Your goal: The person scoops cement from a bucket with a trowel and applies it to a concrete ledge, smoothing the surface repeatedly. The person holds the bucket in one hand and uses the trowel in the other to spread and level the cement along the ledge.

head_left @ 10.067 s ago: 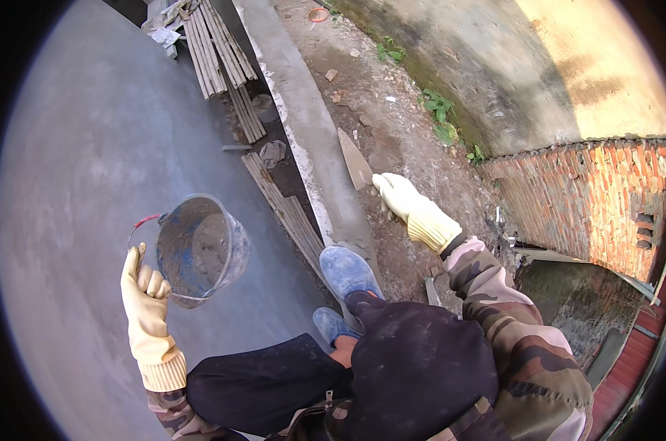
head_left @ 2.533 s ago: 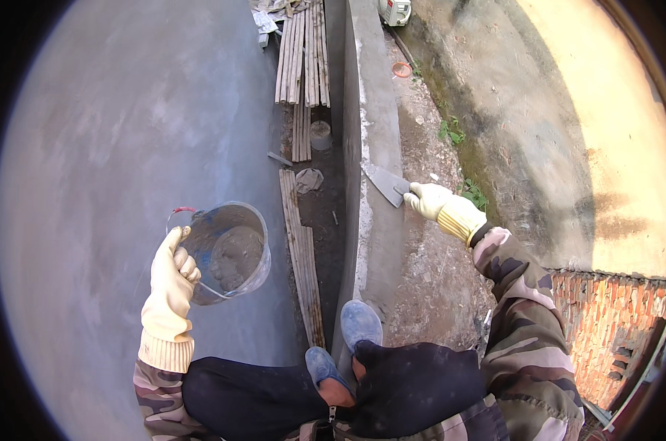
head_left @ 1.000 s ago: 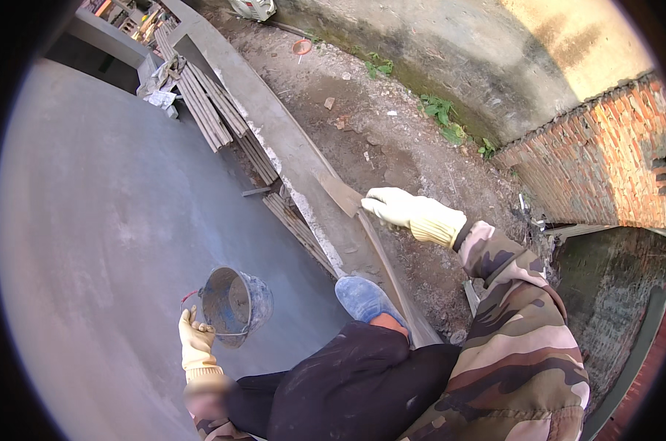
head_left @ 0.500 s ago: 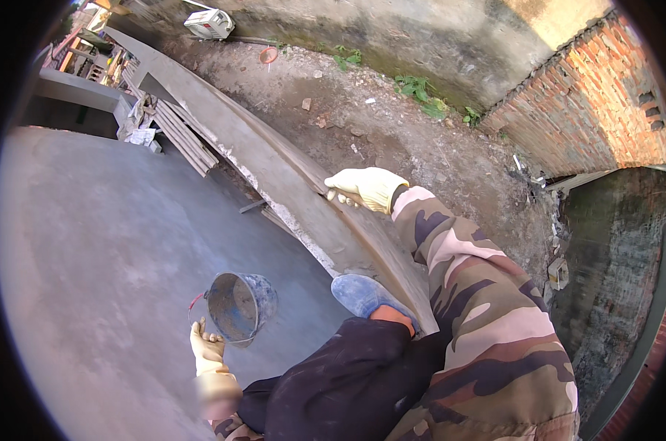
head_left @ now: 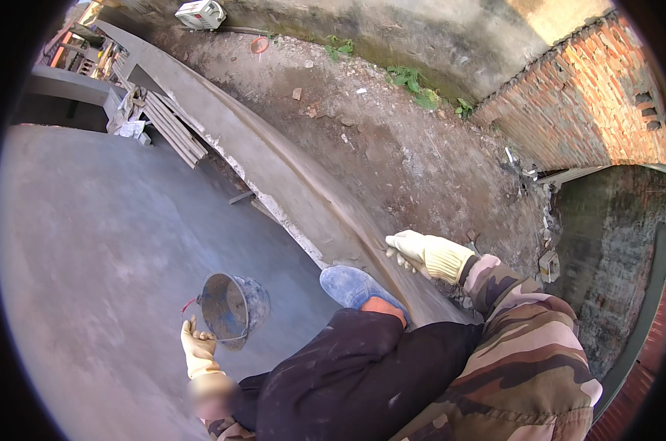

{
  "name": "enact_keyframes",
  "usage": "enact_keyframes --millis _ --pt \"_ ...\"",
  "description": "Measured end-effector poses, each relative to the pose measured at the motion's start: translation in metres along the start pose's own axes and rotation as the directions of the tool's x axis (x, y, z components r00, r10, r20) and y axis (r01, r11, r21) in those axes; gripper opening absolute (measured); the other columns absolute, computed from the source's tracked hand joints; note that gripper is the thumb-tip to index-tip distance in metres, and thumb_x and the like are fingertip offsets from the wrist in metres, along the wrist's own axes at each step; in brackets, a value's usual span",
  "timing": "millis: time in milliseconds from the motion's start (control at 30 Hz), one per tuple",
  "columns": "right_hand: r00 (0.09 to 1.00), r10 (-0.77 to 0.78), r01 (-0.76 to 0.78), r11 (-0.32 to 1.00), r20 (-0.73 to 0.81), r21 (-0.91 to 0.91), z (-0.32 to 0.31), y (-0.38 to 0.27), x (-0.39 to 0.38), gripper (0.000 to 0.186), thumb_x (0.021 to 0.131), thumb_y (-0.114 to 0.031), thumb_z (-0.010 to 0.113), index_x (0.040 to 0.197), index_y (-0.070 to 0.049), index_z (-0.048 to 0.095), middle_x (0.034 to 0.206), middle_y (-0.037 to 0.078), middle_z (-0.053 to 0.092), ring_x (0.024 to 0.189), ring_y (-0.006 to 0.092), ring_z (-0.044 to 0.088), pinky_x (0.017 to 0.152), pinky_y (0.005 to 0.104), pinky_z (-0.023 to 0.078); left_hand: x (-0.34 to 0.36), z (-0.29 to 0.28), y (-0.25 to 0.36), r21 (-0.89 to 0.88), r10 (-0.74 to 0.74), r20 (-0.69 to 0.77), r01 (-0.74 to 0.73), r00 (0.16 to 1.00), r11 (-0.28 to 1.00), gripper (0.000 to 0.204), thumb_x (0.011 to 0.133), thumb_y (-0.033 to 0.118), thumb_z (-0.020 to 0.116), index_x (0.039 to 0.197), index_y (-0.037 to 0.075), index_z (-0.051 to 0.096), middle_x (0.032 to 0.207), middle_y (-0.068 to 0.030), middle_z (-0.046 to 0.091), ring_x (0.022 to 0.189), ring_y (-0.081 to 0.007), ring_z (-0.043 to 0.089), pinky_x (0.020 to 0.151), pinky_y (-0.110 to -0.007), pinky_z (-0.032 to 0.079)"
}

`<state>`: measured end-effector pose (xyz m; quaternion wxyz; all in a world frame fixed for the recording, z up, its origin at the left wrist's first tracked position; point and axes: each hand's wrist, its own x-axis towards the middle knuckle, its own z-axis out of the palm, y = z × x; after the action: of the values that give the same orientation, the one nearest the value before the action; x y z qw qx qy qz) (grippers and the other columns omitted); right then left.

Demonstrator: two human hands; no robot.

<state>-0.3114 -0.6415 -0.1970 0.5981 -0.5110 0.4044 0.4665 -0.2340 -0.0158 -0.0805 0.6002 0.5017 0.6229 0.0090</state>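
In a cream work glove, my left hand (head_left: 198,348) is closed round the wire handle of a bucket (head_left: 255,312). The bucket is dark, stained with dried grey and blue, and tilts so that its mouth faces left; only residue shows inside. A red piece (head_left: 188,303) sits on the handle above my fingers. My right hand (head_left: 428,255), gloved likewise, hovers by the outer side of a low cement-faced wall (head_left: 292,180) with its fingers curled. Nothing shows between them, though the palm is hidden. My foot in a blue shoe (head_left: 350,285) rests on the wall top.
Smooth grey concrete (head_left: 112,242) spreads left of the wall. Long poles (head_left: 173,126) and crumpled sacks (head_left: 132,127) lie at its far end. Beyond the wall is a rubble-strewn dirt yard (head_left: 370,154), with a white outdoor unit (head_left: 201,15) and a brick wall (head_left: 568,103).
My right hand has swung right and down, away from the wall top. The bucket and my left hand have shifted slightly left in view, the grip unchanged.
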Motion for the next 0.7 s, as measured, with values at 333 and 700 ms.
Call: enact_keyframes --millis 333,700 --pt "0.963 -0.237 0.261 0.936 0.124 -0.235 0.001 -0.081 0.017 0.045 0.109 -0.05 0.055 0.103 -0.012 0.078 0.084 0.0 0.067 0.069 0.0183 0.059 0.067 0.037 0.048 0.006 -0.011 -0.002 -0.02 -0.026 -0.011 0.025 1.0 0.999 0.031 0.11 0.045 0.055 0.119 0.023 0.075 0.062 0.0098 0.027 0.049 -0.0087 0.031 0.062 -0.031 0.035" --pt "0.897 -0.434 0.434 0.824 0.088 -0.363 0.0 -0.11 0.015 0.038 0.107 -0.049 0.061 0.11 -0.013 0.073 0.086 0.0 0.066 0.075 0.0149 0.059 0.07 0.0346 0.049 0.016 -0.013 -0.001 0.04 0.01 0.008 -0.01 1.0 0.999 0.033 0.111 0.045 0.054 0.125 0.023 0.074 0.063 0.0094 0.027 0.052 -0.0083 0.031 0.064 -0.031 0.034"
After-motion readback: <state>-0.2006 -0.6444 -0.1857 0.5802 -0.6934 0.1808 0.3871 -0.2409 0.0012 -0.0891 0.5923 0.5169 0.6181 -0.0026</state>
